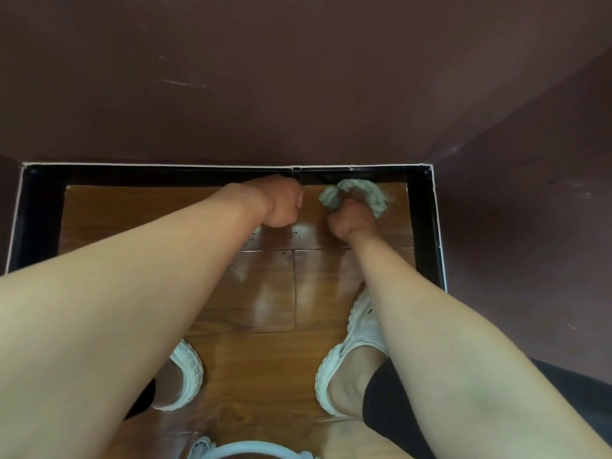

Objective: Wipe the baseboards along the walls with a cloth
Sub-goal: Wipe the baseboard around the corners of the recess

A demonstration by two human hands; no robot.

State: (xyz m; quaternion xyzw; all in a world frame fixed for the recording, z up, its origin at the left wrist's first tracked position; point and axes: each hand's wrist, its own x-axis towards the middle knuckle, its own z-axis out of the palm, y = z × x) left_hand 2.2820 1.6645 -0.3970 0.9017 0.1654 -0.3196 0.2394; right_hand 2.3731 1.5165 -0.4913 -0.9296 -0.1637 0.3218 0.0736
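Observation:
A black baseboard (165, 176) with a thin white top edge runs along the foot of the dark maroon wall straight ahead and turns down both side walls. My right hand (351, 220) grips a bunched pale grey-green cloth (371, 193), and the cloth lies against the far baseboard near its right corner. My left hand (281, 202) is curled into a fist beside it, knuckles at the baseboard by a vertical seam. I see nothing held in it. Both bare forearms reach forward from the bottom of the view.
Glossy brown wood floor (261, 293) fills the narrow alcove between maroon walls (298, 77). My feet in white slip-on shoes (188, 372) (357, 329) stand on it. A pale blue rim (245, 450) shows at the bottom edge.

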